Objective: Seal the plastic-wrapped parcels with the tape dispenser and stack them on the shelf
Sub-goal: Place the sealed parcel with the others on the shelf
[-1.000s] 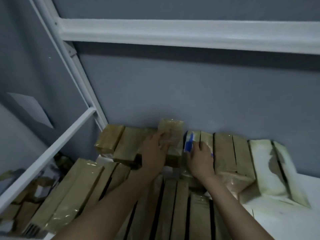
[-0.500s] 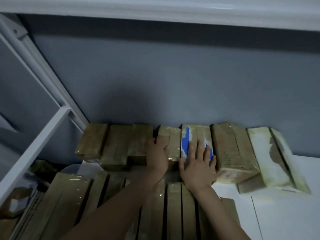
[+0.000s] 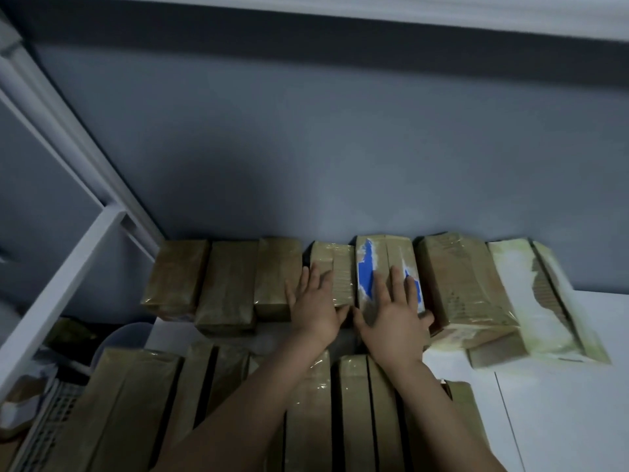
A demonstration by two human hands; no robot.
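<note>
Closest to me, a front row of brown plastic-wrapped parcels (image 3: 355, 420) lies side by side on the white shelf (image 3: 561, 403), with dark gaps between them. Both bare forearms reach out over this row. Down to the left, lower than the shelf, sits a grid-like thing (image 3: 51, 427) that I cannot make out in the dim light.

Past the front row, the left hand (image 3: 315, 310) lies flat, fingers straight and spread, gripping nothing. Its fingertips rest on a narrow brown parcel (image 3: 340, 270) in the back row. Just beside it, the right hand (image 3: 394, 321) is also flat and spread wide, palm down on the neighbouring parcel with torn blue patches (image 3: 366, 267).

The back row runs along the wall. Three brown parcels (image 3: 228, 284) sit pressed together to the left of the hands. Then come the two under the hands, then a wider brown parcel (image 3: 459, 284). Furthest right, a pale whitish parcel (image 3: 551, 301) lies skewed. The far ends of the row sit close against the grey wall (image 3: 340, 148). A white frame post (image 3: 68, 158) slants up on the left, and a white rail (image 3: 476, 11) crosses overhead.
</note>
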